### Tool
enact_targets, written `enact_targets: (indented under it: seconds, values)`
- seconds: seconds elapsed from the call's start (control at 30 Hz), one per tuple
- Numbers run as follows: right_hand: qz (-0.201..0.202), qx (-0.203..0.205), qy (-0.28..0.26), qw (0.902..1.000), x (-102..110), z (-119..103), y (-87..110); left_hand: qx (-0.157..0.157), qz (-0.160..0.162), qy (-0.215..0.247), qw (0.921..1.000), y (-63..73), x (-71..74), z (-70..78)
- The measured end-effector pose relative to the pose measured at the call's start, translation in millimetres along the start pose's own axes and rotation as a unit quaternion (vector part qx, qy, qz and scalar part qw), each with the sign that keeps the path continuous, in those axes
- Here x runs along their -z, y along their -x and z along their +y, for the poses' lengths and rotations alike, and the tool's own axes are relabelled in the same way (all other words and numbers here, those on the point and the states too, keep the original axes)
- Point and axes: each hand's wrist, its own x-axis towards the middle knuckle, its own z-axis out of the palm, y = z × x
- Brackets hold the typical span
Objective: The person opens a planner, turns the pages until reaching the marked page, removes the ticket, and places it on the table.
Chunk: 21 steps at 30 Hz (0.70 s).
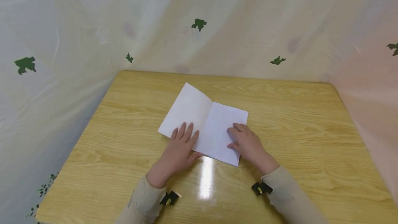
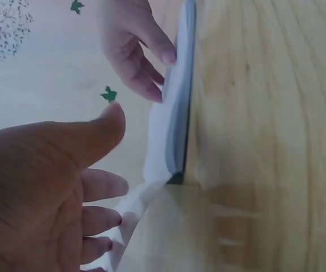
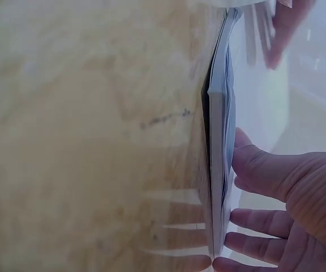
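Note:
An open notebook [image 1: 222, 132] lies at a slant on the table, white pages up. Its left leaf [image 1: 186, 104] rises slightly toward the far side. My left hand [image 1: 177, 153] rests on the lower part of that leaf, fingers spread and straight. On the right page's outer edge lies my right hand [image 1: 248, 144], fingers slightly bent and touching the paper. The right wrist view shows the thumb [image 3: 259, 170] against the page stack [image 3: 222, 136], with the other fingertips along its edge. In the left wrist view the near edge of the pages [image 2: 177, 113] appears side-on.
The wooden table [image 1: 295, 120] carries a bright light reflection [image 1: 206, 179] just in front of the notebook. A pale curtain [image 1: 236, 27] with green leaf-like shapes hangs behind and at both sides. Dark clips [image 1: 169, 198] are worn at both sleeves.

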Motion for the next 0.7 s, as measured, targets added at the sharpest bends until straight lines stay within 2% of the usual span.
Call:
enact_targets:
  seconds: [0.13,0.27,0.5,0.7]
  values:
    - [-0.007,0.001,-0.008,0.9999,2,1,0.1,0.038,-0.08,0.038,0.9954,0.7,-2.6,-4.3]
    - [-0.003,0.002,-0.012,0.9999,4,2,-1.2,0.059,-0.11,0.07,0.9897,2.9,-5.8,-4.3]
    - [0.023,-0.039,0.01,0.9989,2,1,-11.6,0.067,-0.116,0.057,0.9894,5.0,-9.9,4.1]
    - [0.033,-0.087,0.024,0.9954,4,1,-19.0,0.053,-0.085,0.027,0.9946,9.4,-12.7,16.5]
